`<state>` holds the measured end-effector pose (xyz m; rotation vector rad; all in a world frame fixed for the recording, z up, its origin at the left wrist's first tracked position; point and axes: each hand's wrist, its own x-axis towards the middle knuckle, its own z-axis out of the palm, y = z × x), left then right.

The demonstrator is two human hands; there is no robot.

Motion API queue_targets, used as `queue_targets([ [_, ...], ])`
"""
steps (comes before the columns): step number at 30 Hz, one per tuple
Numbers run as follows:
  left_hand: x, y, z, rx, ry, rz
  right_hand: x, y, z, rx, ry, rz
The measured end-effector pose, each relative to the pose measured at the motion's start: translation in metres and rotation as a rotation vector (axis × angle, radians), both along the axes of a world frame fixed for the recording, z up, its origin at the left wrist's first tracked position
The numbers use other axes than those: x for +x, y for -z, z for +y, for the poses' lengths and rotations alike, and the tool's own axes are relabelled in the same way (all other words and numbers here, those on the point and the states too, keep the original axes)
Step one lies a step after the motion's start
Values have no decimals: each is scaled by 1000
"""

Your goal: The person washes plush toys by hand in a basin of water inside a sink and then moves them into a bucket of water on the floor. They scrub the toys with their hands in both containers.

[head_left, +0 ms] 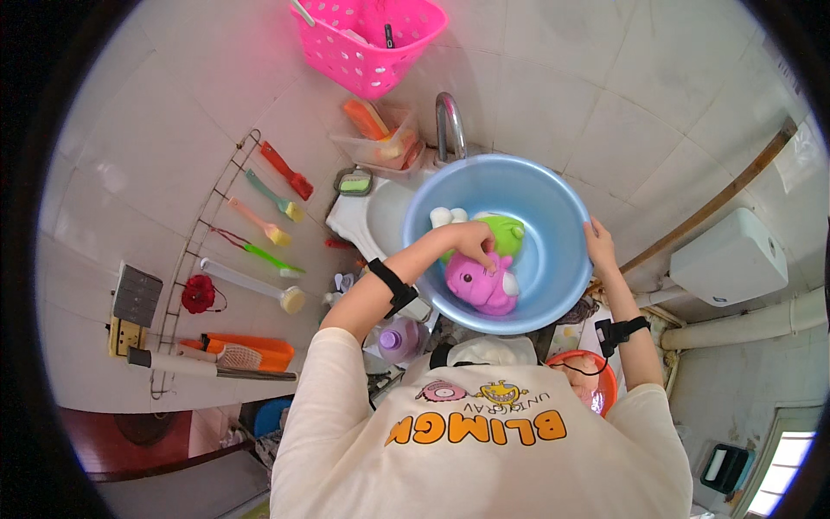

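A large light-blue basin (pixel 553 268) rests over the white washbasin. Inside it lies a pink plush toy (pixel 486 287) with round ears, and my left hand (pixel 471 240) is closed on its upper part from above. Under and behind the pink toy is a green plush toy (pixel 508 230), partly hidden by my left hand and forearm. Two white round pieces (pixel 448 216) show beside it, near the basin's left wall. My right hand (pixel 598 246) grips the right rim of the basin, its thumb and fingers partly hidden by the wall.
Behind the basin stands a curved metal faucet (pixel 450 125), with a clear container of brushes (pixel 380 143) to its left. A pink basket (pixel 372 52) hangs above. Brushes hang on a wire rack (pixel 194 233). A purple-capped bottle (pixel 399 340) and red bowl (pixel 607 381) are near my body.
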<state>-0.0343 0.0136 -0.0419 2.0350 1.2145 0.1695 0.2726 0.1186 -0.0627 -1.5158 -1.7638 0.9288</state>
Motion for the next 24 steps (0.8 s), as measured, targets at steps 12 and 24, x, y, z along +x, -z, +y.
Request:
queue_targets([
  [12,-103,14,-12,349,-1022,263,-15,-79,16,281,-374,-622],
  [24,-90,32,-24,340,-1118,-10,-197,-90,92,320,-814,-570],
])
